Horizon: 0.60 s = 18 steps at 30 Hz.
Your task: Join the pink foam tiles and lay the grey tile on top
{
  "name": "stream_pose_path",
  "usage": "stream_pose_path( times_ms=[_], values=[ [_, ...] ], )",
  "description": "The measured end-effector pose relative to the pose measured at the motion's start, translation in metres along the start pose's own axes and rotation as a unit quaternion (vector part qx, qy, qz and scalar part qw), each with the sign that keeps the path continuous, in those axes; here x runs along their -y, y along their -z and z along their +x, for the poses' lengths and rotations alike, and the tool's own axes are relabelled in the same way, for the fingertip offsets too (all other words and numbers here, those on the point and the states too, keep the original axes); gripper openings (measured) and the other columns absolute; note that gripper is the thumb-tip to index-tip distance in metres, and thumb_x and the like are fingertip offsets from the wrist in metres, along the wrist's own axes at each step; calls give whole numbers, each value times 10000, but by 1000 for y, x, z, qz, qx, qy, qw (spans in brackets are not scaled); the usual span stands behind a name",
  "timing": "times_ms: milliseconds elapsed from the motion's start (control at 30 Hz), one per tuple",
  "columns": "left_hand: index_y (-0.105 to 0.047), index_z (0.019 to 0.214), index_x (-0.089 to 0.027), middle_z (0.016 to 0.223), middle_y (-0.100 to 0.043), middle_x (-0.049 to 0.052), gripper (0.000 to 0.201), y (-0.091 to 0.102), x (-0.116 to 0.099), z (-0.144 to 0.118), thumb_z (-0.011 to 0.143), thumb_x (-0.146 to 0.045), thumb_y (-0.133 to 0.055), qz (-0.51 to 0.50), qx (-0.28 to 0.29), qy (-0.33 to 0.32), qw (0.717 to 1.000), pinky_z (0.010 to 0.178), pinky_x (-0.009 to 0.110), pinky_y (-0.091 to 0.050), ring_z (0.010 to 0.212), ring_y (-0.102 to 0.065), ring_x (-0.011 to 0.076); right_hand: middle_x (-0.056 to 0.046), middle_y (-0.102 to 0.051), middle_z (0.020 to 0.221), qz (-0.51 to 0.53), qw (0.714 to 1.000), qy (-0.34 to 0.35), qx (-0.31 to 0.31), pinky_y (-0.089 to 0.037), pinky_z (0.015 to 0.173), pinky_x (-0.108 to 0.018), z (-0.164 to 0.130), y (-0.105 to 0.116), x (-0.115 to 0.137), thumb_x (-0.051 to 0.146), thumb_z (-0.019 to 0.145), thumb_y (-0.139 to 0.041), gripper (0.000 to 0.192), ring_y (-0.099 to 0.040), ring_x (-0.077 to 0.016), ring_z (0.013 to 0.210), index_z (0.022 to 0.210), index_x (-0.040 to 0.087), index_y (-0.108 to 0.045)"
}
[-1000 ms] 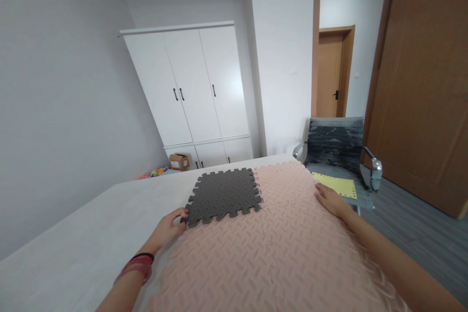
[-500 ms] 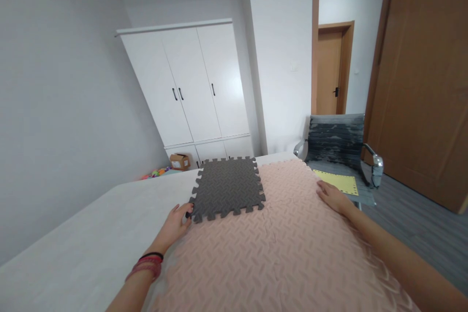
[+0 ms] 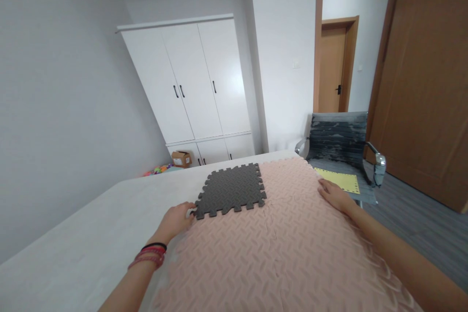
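A dark grey foam mat tile [image 3: 232, 187] with jigsaw edges lies beside and against the pink foam mat [image 3: 248, 253], at its far left. My left hand [image 3: 179, 218] pinches the tile's near left corner between thumb and fingers. On the pink mat's right edge, my right hand [image 3: 334, 195] rests flat with its fingers stretched out, holding nothing. Whether the tile's teeth are locked into the pink mat cannot be told from here.
A white table [image 3: 91, 229] carries the mats. Past its right edge stands a grey chair [image 3: 338, 139] with a yellow foam tile [image 3: 340, 181] on the seat. A white cabinet [image 3: 186, 83], a cardboard box [image 3: 182, 158] and colourful items [image 3: 159, 169] are at the back.
The grey tile's far edge has come down lower, and its far left corner has shifted right. My left hand keeps its corner and has moved slightly right. The right hand stays put.
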<state>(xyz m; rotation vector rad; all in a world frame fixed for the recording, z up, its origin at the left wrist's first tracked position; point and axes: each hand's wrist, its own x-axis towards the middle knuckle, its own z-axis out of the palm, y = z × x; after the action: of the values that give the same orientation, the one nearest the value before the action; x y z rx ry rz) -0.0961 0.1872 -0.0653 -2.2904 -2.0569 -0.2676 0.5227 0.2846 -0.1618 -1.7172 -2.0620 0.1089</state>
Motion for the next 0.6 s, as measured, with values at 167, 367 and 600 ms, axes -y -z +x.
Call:
stream_pose_path(
  times_ms=[167, 367, 600],
  values=[
    [-581, 1141, -221, 1147, -633, 41, 442, -1, -27, -15, 762, -147, -365, 6, 10, -40, 999, 939, 286, -405, 1040, -584, 170, -124, -480, 1341, 2, 1000, 5, 2, -292, 1069, -351, -1, 1, -1, 458, 856, -318, 551, -434, -232, 1229, 1277, 125, -442],
    [-549, 1192, -143, 1190, -600, 72, 527, -15, -49, -28, 726, -56, -319, 12, -3, -50, 999, 972, 235, -385, 1096, -544, 132, -121, -492, 1329, 4, 1000, 1, -3, -308, 1056, -356, -1, 2, 0, 450, 856, -314, 533, -448, -231, 1217, 1269, 140, -447],
    [-581, 1148, -141, 1129, -651, 99, 446, -15, -63, -36, 775, -99, -339, 60, -13, -51, 997, 965, 330, -386, 1033, -579, 186, -125, -494, 1328, 7, 1000, 0, -6, -309, 1054, -349, -2, 2, 1, 449, 852, -323, 544, -447, -228, 1218, 1274, 130, -450]
  ],
)
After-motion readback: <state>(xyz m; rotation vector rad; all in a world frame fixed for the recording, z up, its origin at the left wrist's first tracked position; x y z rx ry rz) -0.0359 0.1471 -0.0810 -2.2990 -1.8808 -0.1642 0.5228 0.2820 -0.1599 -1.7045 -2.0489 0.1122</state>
